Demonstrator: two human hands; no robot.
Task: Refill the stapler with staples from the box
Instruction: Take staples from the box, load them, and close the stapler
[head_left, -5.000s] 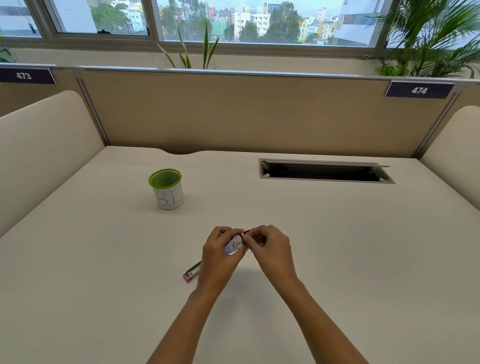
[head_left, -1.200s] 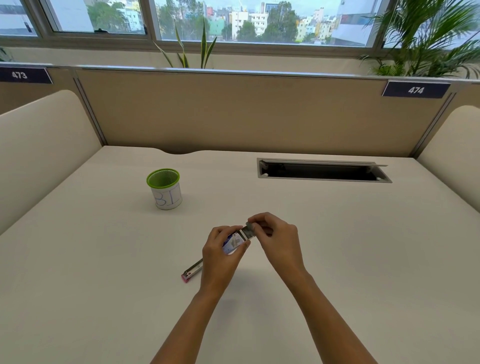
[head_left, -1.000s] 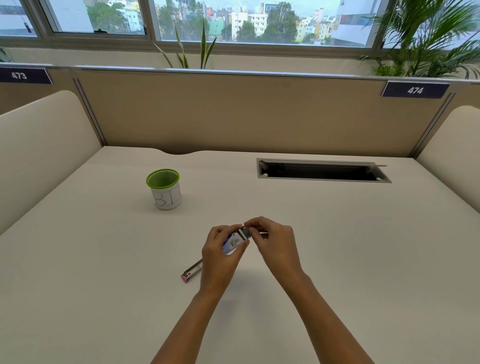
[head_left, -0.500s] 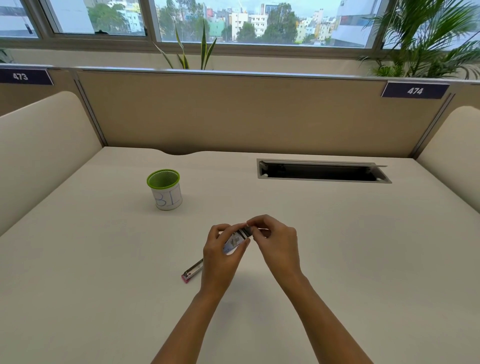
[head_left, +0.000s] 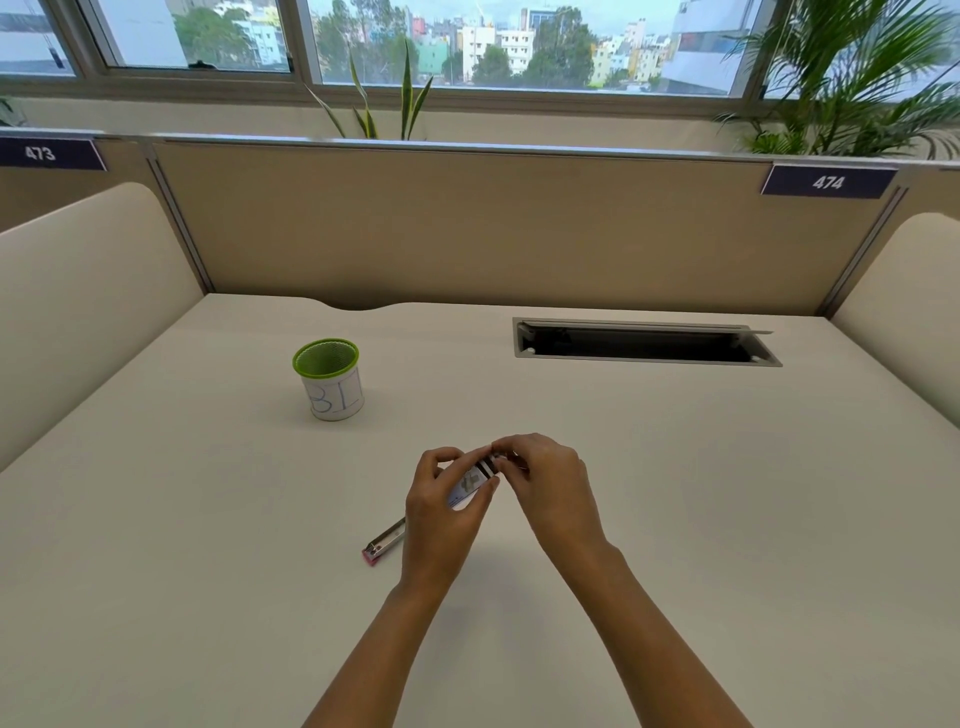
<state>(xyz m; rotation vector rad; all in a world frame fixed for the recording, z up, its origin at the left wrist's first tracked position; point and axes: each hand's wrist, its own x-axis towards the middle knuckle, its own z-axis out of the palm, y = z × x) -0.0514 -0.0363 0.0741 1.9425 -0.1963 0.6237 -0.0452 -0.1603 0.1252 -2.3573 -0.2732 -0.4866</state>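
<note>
holding the staple box (head_left: 469, 486) in the left hand (head_left: 441, 519), fingers wrapped around its near end, thumb pressing one long side; box raised off the desk (head_left: 675, 519), tilting up and away to the right. pinching at the far, dark-striped end of the staple box with the right hand (head_left: 545, 483), thumb and forefinger closing narrowly on something small there; cannot tell whether gripping staples, an inner tray or the box flap, as the fingertips are hiding it. both hands meeting at the staple box, touching or nearly so. lying flat on the desk just left of and below the staple box: the stapler (head_left: 385, 541), metal channel facing up, pink end pointing toward the near left, its far end passing behind the left hand; neither hand touching it as far as visible. standing upright well beyond the staple box, up and to the left: a green mesh cup (head_left: 330, 379) wrapped in white paper with blue lettering. sitting well beyond the staple box to the right: an open cable slot (head_left: 644, 344) set in the desk. running behind the staple box across the far edge of the desk: a tan partition (head_left: 493, 228), tag 474 (head_left: 828, 182) at its right end.
</note>
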